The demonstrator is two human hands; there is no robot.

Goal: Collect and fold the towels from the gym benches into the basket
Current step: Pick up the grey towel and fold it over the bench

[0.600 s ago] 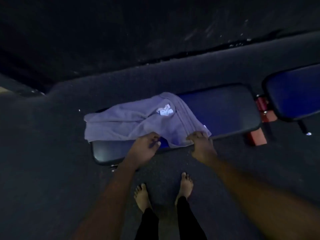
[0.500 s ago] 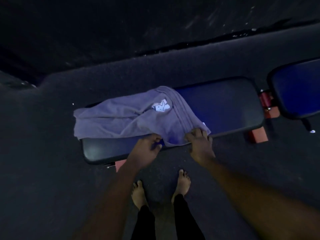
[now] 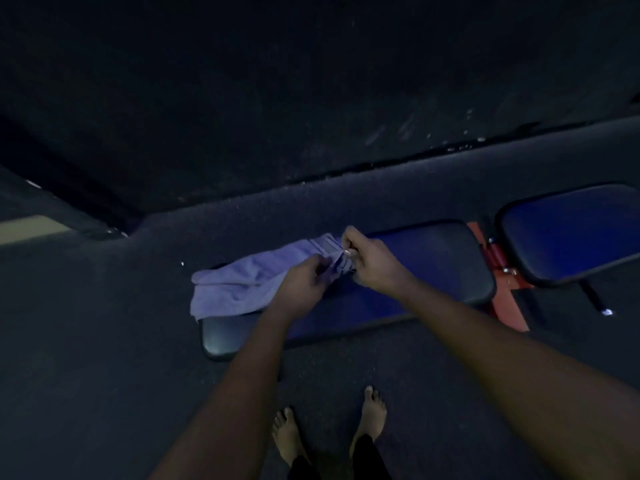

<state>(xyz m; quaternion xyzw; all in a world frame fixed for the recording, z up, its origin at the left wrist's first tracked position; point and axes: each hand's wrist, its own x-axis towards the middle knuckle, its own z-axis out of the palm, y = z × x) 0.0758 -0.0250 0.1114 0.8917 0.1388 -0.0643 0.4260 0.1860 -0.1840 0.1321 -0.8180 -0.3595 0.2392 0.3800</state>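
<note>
Towel (image 3: 242, 285): bunched on the bench (image 3: 433, 265), left end.
Left hand (image 3: 304, 282): pinches its near edge.
Right hand (image 3: 372, 261): pinches its striped end.
Risk: loose end may slide to the floor, unheld.

At right, second bench pad (image 3: 568, 233) cut off at edge, towel (image 3: 242, 285) end hidden behind left hand (image 3: 301, 283) and right hand (image 3: 374, 265)

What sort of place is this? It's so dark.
Most likely a gym: a padded bench on a red frame, a towel draped over one end, and a dark speckled floor like rubber matting.
</note>
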